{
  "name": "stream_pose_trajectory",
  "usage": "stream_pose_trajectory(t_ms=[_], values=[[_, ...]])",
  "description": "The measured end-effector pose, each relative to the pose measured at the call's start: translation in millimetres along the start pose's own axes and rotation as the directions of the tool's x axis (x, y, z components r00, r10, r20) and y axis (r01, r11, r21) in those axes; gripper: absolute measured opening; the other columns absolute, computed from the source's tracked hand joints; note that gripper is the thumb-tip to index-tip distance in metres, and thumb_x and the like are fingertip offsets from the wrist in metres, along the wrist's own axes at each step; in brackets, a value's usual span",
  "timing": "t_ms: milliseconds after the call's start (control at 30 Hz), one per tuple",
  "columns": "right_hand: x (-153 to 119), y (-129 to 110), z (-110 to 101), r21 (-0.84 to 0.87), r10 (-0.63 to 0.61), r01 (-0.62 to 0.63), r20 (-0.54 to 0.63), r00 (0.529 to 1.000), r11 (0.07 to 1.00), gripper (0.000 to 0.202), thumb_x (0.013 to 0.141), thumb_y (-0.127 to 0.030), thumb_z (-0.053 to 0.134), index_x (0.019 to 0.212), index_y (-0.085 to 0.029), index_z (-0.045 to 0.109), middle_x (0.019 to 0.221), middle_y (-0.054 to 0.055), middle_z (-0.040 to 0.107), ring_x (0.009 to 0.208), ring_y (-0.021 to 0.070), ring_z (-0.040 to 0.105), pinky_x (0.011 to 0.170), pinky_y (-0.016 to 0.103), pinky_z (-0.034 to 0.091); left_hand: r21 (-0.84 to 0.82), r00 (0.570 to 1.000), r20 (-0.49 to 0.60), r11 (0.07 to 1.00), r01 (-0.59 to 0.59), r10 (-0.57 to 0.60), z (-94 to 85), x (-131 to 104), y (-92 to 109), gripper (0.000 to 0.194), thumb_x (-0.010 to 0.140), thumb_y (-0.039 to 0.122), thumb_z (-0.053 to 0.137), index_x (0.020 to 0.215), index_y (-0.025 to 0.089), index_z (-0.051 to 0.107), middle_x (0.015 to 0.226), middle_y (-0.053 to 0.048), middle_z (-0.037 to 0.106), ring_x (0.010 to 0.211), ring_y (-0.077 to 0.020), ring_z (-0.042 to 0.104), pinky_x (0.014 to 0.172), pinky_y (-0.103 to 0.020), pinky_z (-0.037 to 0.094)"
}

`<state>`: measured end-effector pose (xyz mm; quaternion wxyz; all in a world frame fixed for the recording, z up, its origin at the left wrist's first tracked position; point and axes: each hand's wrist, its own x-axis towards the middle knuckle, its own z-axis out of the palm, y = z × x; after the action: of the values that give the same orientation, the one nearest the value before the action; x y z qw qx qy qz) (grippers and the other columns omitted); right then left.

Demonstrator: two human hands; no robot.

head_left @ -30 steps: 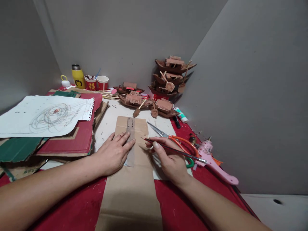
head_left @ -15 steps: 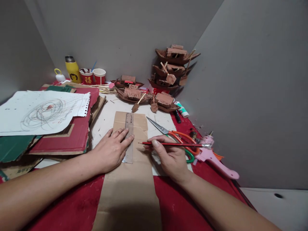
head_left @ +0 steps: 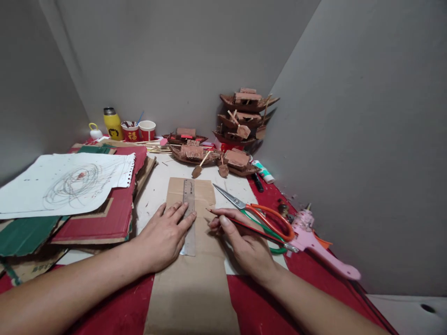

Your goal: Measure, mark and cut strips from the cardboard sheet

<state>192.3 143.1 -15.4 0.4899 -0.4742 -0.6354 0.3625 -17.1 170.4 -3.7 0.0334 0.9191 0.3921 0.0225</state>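
My left hand (head_left: 165,237) lies flat with fingers stretched, its fingertips pressing on a clear ruler (head_left: 189,223). The ruler lies lengthwise on a long strip of brown cardboard (head_left: 195,288). Right of the ruler, my right hand (head_left: 244,244) is closed around a dark red pencil (head_left: 240,223), with the tip pointing left, close above the cardboard. A metal cap end of the pencil shows by the scissors' handles. Beside my right hand lie the scissors (head_left: 251,207), with orange and green handles and blades pointing away to the left.
A pink glue gun (head_left: 324,251) lies at the right edge. Brown model boats (head_left: 237,158) stand at the back, several stacked. Cardboard sheets (head_left: 104,228) with a scribbled paper (head_left: 77,184) on top lie left. Paper cups (head_left: 147,130) and a yellow bottle (head_left: 112,125) stand behind.
The view has tilted up slightly, so everything sits lower. The pencil's back end has swung down toward me, its tip staying near the ruler. My left hand stays on the ruler.
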Motion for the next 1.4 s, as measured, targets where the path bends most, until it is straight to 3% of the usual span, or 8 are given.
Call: stream_pose_trajectory(t_ms=[233,367,467,633,800,967,1233,1400], values=[[0.9,1.0,1.0,-0.006,0.024,-0.024,0.014,1.000,1.000,0.028,0.097,-0.042,0.047,0.111,-0.023,0.062,0.091,0.005,0.071,0.083,0.0162,0.068,0.076,0.029,0.056,-0.061,1.000,0.012,0.998,0.011,-0.010,-4.5,-4.2,0.7,0.054,0.091,0.016,0.042,0.145,0.015,0.041,0.151,-0.021,0.036,0.138,-0.0353,0.036,0.108,-0.059,0.030],[3.9,4.6,1.7,-0.017,0.058,-0.059,-0.018,0.998,0.998,0.029,0.097,-0.044,0.047,0.113,-0.025,0.061,0.098,0.005,0.071,0.090,0.0181,0.068,0.082,0.032,0.055,-0.332,0.993,-0.079,0.942,0.055,-0.086,-0.3,-3.3,-6.8,0.054,0.087,0.015,0.045,0.141,0.016,0.048,0.151,-0.018,0.039,0.139,-0.0325,0.034,0.113,-0.055,0.026],[6.6,4.9,1.5,-0.052,0.055,-0.058,-0.045,0.997,0.997,0.028,0.096,-0.042,0.048,0.115,-0.025,0.060,0.105,0.006,0.071,0.098,0.0198,0.067,0.089,0.035,0.052,-0.669,0.937,-0.157,0.731,0.132,-0.313,-1.2,0.8,-13.8,0.059,0.084,0.013,0.045,0.143,0.017,0.044,0.152,-0.014,0.038,0.141,-0.0269,0.031,0.116,-0.050,0.023],[5.7,1.5,-0.7,-0.092,-0.004,0.001,-0.043,0.999,0.996,0.027,0.095,-0.036,0.049,0.118,-0.023,0.056,0.112,0.009,0.068,0.105,0.0227,0.064,0.092,0.038,0.051,-0.926,0.782,-0.009,0.300,0.228,-0.624,-13.9,5.8,-15.5,0.060,0.083,0.012,0.044,0.142,0.020,0.043,0.147,-0.014,0.046,0.135,-0.0251,0.043,0.112,-0.049,0.030],[3.4,1.2,-2.4,-0.181,-0.052,0.049,-0.011,0.999,0.982,0.030,0.094,-0.030,0.051,0.123,-0.021,0.051,0.115,0.013,0.066,0.107,0.0240,0.064,0.094,0.041,0.050,-0.942,0.747,0.083,0.193,0.276,-0.660,-18.3,2.7,-9.8,0.054,0.089,0.022,0.044,0.143,0.018,0.039,0.145,-0.019,0.047,0.131,-0.0247,0.048,0.100,-0.041,0.046],[4.0,1.0,-4.4,-0.193,-0.053,0.050,-0.011,0.999,0.980,0.032,0.092,-0.029,0.052,0.123,-0.020,0.050,0.117,0.014,0.065,0.109,0.0254,0.063,0.095,0.043,0.049,-0.967,0.660,0.236,-0.102,0.235,-0.714,-19.4,3.5,-9.4,0.058,0.082,0.024,0.059,0.138,0.016,0.044,0.132,-0.019,0.057,0.108,-0.0224,0.063,0.073,-0.027,0.053],[2.5,-3.0,2.5,-0.019,-0.019,0.019,-0.007,1.000,1.000,0.029,0.093,-0.029,0.052,0.120,-0.020,0.054,0.113,0.012,0.067,0.105,0.0224,0.065,0.094,0.039,0.051,-0.912,0.829,0.357,-0.351,0.211,-0.430,-19.6,-1.9,10.7,0.054,0.065,0.030,0.082,0.113,0.014,0.063,0.098,-0.013,0.074,0.075,-0.0248,0.071,0.071,-0.037,0.055],[-0.1,-3.1,3.3,0.014,-0.053,0.052,0.008,0.999,0.999,0.030,0.093,-0.028,0.053,0.122,-0.021,0.055,0.115,0.011,0.067,0.107,0.0224,0.064,0.095,0.039,0.050,-0.909,0.835,0.355,-0.362,0.205,-0.421,-17.4,-5.7,15.0,0.050,0.056,0.026,0.086,0.101,0.014,0.068,0.089,-0.011,0.076,0.069,-0.0235,0.071,0.068,-0.034,0.055]])
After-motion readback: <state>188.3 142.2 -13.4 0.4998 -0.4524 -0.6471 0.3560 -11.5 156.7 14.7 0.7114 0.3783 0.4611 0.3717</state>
